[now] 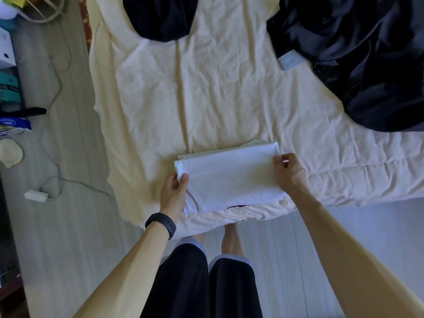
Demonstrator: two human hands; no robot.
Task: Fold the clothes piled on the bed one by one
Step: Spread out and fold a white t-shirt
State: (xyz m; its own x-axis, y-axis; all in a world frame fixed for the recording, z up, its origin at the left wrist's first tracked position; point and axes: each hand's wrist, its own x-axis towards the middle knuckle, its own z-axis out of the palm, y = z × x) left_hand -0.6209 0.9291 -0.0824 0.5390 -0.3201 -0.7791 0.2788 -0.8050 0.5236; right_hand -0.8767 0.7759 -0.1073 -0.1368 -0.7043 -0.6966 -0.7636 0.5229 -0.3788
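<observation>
A white garment (231, 177), folded into a flat rectangle, lies near the front edge of the bed (206, 92). My left hand (174, 191) pinches its left edge, thumb on top. My right hand (289, 173) pinches its right edge near the far corner. A pile of dark navy clothes (358, 58) lies at the back right of the bed. Another dark garment (160, 17) lies at the back, left of centre.
The bed's left edge runs beside a grey floor (57, 226) with cables, a white charger (35, 195) and boxes (8, 72) along the left. My legs and bare feet stand at the bed's front edge.
</observation>
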